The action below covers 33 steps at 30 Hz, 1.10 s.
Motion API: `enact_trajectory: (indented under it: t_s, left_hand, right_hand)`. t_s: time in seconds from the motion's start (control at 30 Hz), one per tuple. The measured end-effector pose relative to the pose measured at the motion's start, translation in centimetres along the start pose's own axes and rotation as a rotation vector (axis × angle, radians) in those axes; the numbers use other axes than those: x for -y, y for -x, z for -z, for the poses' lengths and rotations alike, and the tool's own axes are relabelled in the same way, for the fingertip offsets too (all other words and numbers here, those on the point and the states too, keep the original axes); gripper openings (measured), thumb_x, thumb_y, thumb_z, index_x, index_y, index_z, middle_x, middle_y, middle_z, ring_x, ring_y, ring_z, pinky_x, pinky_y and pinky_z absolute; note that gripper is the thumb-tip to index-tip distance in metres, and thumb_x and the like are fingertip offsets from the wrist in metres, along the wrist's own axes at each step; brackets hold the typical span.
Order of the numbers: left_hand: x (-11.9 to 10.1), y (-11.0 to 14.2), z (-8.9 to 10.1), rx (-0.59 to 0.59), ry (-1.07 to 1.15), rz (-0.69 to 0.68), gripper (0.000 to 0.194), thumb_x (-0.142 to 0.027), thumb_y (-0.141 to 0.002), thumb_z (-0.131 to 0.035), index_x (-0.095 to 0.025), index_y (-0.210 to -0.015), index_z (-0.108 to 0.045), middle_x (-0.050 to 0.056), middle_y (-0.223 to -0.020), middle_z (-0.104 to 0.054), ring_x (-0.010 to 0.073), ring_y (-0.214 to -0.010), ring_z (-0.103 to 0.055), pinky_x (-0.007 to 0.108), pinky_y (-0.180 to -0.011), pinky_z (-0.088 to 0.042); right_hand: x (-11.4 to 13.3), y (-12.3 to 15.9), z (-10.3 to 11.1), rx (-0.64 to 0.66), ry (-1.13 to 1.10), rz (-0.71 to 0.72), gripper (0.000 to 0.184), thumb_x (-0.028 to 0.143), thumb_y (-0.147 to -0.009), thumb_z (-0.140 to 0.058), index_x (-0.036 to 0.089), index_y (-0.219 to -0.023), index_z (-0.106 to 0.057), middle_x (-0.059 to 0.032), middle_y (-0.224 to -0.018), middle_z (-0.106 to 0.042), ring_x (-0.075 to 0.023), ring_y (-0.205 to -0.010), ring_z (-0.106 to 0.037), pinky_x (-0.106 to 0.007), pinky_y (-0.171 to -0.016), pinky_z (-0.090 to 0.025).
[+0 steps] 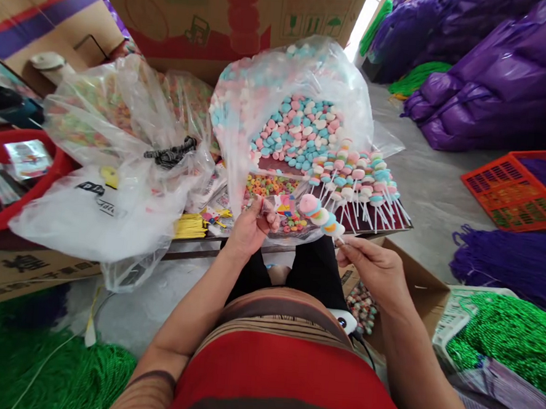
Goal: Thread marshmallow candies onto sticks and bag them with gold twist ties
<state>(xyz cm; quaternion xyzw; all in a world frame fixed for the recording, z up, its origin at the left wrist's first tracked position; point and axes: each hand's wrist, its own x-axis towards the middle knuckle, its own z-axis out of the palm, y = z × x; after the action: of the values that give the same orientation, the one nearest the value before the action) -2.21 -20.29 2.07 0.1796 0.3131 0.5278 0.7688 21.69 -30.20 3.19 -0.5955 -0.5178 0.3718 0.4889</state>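
A candy skewer [321, 215] is clamped in the right grip [343, 246]; a clear wrapper [280, 205] is pinched in the left grip [263, 215].

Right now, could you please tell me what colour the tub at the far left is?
The tub is red, seen in the head view.

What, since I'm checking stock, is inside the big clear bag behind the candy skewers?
In the clear plastic bag are pink, blue and white candies. The pile's top layer shows; whatever lies beneath is covered.
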Motion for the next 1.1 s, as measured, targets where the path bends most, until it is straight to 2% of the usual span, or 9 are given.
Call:
enact_trajectory:
  t_s: [0.2,0.37,0.6,0.7,0.87,1.1]
  left_hand:
    - [0.2,0.0,0.0,-0.026,-0.086,0.021,0.053,-0.059,-0.094,-0.070,-0.017,-0.065,-0.058,-0.004,-0.050,-0.054,0.0098,-0.046,-0.056,0.021,-0.048,-0.044]
    - [0.0,-0.2,0.4,-0.002,-0.117,-0.045,0.048,-0.052,-0.089,-0.080,-0.017,-0.066,-0.059,-0.005,-0.055,-0.057,0.0071,-0.046,-0.054,0.021,-0.047,-0.045]
    - [-0.8,-0.4,1.0,-0.020,-0.229,-0.082,0.045,-0.049,-0.077,-0.092,-0.016,-0.069,-0.062,-0.007,-0.062,-0.061,0.0055,-0.048,-0.057,0.020,-0.047,-0.049]
    - [-0.9,-0.5,1.3,-0.012,-0.247,-0.111,0.047,-0.051,-0.074,-0.093,-0.015,-0.068,-0.063,-0.007,-0.061,-0.062,0.0054,-0.051,-0.059,0.018,-0.048,-0.049]
    - [-1.1,-0.3,1.2,-0.005,-0.283,-0.075,0.045,-0.051,-0.080,-0.089,-0.015,-0.069,-0.063,-0.007,-0.058,-0.060,0.0052,-0.047,-0.056,0.019,-0.049,-0.049]
    - [-1.3,0.1,0.9,0.034,-0.193,-0.015,0.042,-0.044,-0.086,-0.085,-0.017,-0.067,-0.060,-0.006,-0.057,-0.057,0.0053,-0.044,-0.053,0.020,-0.046,-0.046]
  right_hand:
    - [-0.2,0.0,1.1,-0.026,0.182,0.059,0.017,0.035,-0.088,-0.077,0.023,-0.092,-0.087,-0.0010,-0.065,-0.077,-0.0147,-0.054,-0.069,-0.026,-0.055,-0.061]
    - [-0.4,0.1,2.4,0.010,0.277,0.103,0.018,0.036,-0.089,-0.075,0.024,-0.094,-0.088,-0.0006,-0.066,-0.076,-0.0151,-0.055,-0.068,-0.026,-0.055,-0.058]
    - [-0.3,-0.3,3.9,0.060,0.331,0.139,0.017,0.036,-0.089,-0.074,0.026,-0.094,-0.087,-0.0042,-0.089,-0.085,-0.0211,-0.077,-0.078,-0.031,-0.073,-0.063]
    - [0.0,-0.3,3.9,0.062,0.333,0.157,0.017,0.036,-0.090,-0.074,0.025,-0.095,-0.086,-0.0028,-0.082,-0.082,-0.0187,-0.069,-0.075,-0.030,-0.068,-0.061]
    - [0.4,-0.4,3.3,-0.003,0.269,0.156,0.012,0.033,-0.089,-0.073,0.026,-0.088,-0.083,-0.0006,-0.078,-0.080,-0.0179,-0.069,-0.074,-0.029,-0.071,-0.061]
    - [-0.1,-0.1,2.8,-0.084,0.245,0.134,0.012,0.037,-0.087,-0.077,0.027,-0.085,-0.083,-0.0010,-0.076,-0.080,-0.0207,-0.071,-0.074,-0.034,-0.072,-0.060]
